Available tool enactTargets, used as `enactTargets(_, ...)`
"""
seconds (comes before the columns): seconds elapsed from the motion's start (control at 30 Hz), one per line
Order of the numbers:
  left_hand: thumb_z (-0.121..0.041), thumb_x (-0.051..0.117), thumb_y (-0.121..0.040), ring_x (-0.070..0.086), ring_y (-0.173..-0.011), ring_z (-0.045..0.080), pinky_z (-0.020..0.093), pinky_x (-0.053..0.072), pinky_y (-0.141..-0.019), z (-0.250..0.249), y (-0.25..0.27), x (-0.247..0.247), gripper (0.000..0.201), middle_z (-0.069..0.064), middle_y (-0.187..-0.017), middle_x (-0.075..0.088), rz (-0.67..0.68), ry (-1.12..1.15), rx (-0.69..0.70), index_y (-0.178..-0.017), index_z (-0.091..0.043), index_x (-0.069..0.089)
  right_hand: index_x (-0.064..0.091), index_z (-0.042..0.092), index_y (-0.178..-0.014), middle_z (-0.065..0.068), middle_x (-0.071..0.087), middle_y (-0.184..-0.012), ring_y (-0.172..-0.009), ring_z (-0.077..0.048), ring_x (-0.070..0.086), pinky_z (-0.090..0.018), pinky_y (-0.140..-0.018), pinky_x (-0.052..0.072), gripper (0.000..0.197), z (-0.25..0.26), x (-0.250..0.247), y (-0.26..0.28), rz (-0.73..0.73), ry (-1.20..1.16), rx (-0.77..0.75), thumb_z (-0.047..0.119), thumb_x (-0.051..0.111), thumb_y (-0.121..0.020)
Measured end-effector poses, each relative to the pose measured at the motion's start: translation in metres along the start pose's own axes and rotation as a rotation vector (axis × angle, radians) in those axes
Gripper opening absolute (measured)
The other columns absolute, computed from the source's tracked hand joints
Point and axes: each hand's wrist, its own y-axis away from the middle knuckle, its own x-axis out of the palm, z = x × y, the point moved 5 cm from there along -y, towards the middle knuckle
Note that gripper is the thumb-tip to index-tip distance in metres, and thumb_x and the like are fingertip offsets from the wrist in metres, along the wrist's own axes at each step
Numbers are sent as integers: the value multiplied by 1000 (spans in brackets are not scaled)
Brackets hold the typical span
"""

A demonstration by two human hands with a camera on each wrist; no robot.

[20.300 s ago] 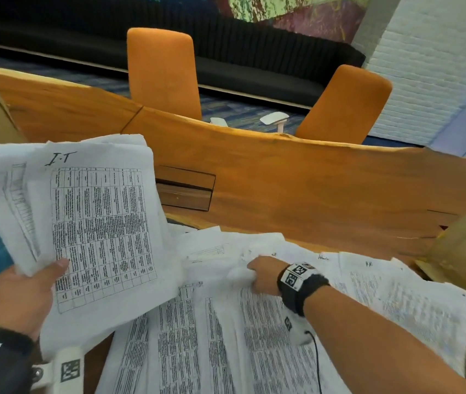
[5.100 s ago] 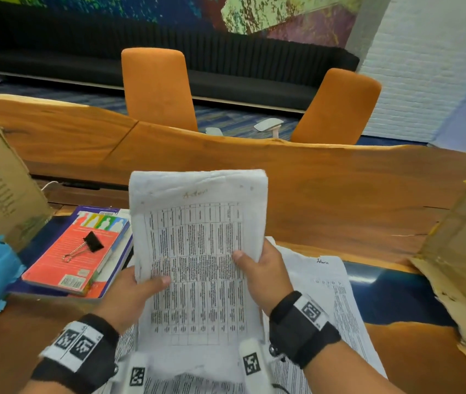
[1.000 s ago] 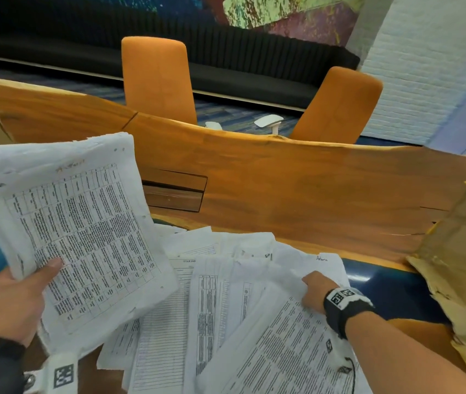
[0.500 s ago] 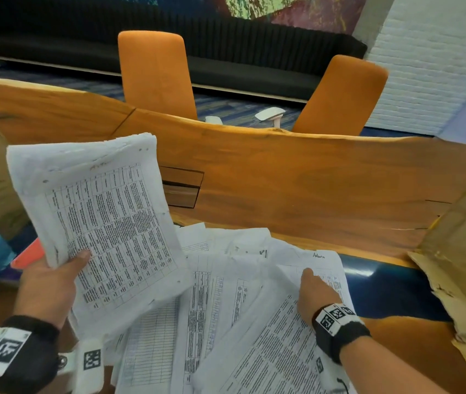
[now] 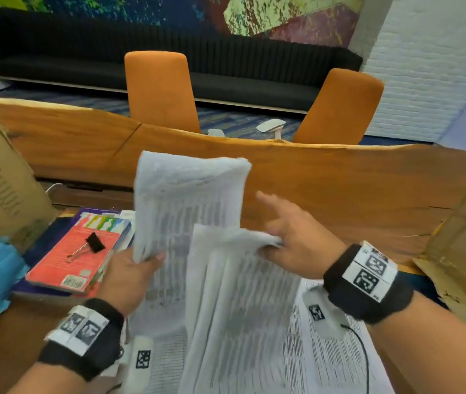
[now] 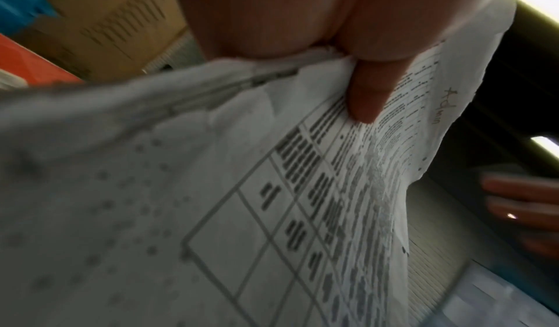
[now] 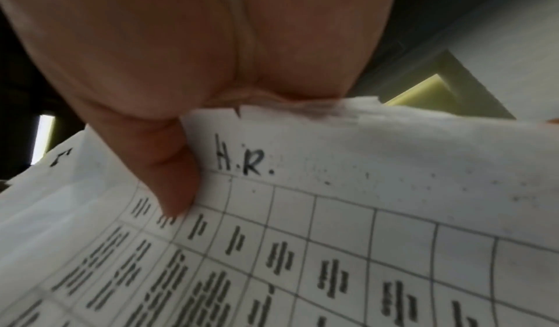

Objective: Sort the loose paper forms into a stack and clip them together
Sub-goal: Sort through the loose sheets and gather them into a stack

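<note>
My left hand [image 5: 129, 275] holds a stack of white printed forms [image 5: 186, 206] upright, thumb pinching its front. My right hand [image 5: 297, 240] pinches the top edge of loose white forms [image 5: 240, 294], index finger extended over the wooden worktop [image 5: 340, 194].

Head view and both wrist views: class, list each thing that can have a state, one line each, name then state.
left hand: grips the paper stack, thumb on its front.
paper stack: held upright, unclipped.
right hand: pinches the H.R. form's top edge.
H.R. form: lifted off the table.
binder clip: unused, lying on the red book.
loose forms: flat on the table.
</note>
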Motion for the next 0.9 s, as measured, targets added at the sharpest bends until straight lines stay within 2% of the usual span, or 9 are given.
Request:
enactTargets(0.1, -8, 68, -81, 70, -79, 15, 27, 53, -70, -7, 13, 31, 12, -4, -70, 75, 167, -121, 64, -72, -14, 74, 73, 28, -82, -4, 25, -161, -148, -27, 19, -46, -118, 20, 3, 8, -25, -19, -149, 105, -45, 31, 71, -82)
enactTargets(0.17, -17, 62, -71, 73, -83, 21, 37, 57, -77, -4, 21, 40, 19, 1, -81, 79, 232, -156, 59, -77, -26, 78, 73, 20, -84, -3, 60, -123, -116, -28, 52, -48, -101, 43, 8, 4, -32, -26, -207, 111, -73, 27, 72, -81)
enactTargets(0.23, -21, 63, -71, 75, -87, 29, 45, 59, -82, 1, 25, 42, 21, 6, -87, 80, 253, -131, 25, -80, -30, 79, 69, 19, -81, 7, 52, -85, -83, -19, 49, -38, -77, 47, 6, 1, -37, -25, -213, 112, -87, 25, 70, -83)
enactTargets(0.3, -32, 69, -68, 74, -93, 32, 43, 58, -83, 0, 29, 42, 21, 7, -91, 80, 283, -102, 19, -84, -26, 81, 68, 20, -81, 10, 48, -80, -77, -16, 48, -30, -69, 42, 5, -1, -36, -20, -173, 108, -91, 24, 69, -84)
enactTargets(0.47, -68, 87, -49, 75, -101, 24, 35, 60, -79, -9, 31, 40, 95, 8, -111, 77, 352, 46, 15, -122, -12, 64, 56, 29, -69, 11, 51, -74, -69, -15, 54, -27, -59, 42, 22, -4, -38, -5, -154, -19, -57, 21, 70, -83)
enactTargets(0.6, -34, 89, -70, 74, -83, 13, 24, 57, -65, -21, 37, 53, 50, 1, -93, 76, 162, -286, 123, -110, -32, 60, 60, 30, -66, 9, 59, -77, -71, -14, 60, -39, -67, 52, 19, -3, -38, -2, -135, -131, -12, 23, 72, -80)
enactTargets(0.73, -12, 79, -83, 71, -88, 16, 30, 55, -71, -21, 38, 62, 29, 0, -94, 75, 85, -255, 140, -102, -29, 65, 62, 19, -60, 6, 60, -72, -66, -16, 59, -43, -62, 51, 45, -7, -36, -3, -213, -135, 42, 58, 62, -82)
enactTargets(0.8, -11, 78, -84, 72, -87, 15, 28, 54, -70, -19, 38, 62, 27, -1, -91, 76, 86, -259, 148, -100, -29, 67, 62, 18, -64, 7, 61, -78, -73, -15, 56, -38, -68, 49, 56, -19, -39, -2, -386, -46, 125, 69, 49, -83)
enactTargets(0.9, -9, 77, -85, 70, -82, 12, 18, 49, -61, -14, 33, 52, 22, -2, -88, 75, 13, -232, 122, -99, -25, 67, 63, 21, -94, 4, 57, -104, -99, -16, 54, -34, -86, 43, 39, -47, -34, 15, -777, -232, 345, 60, 54, -88)
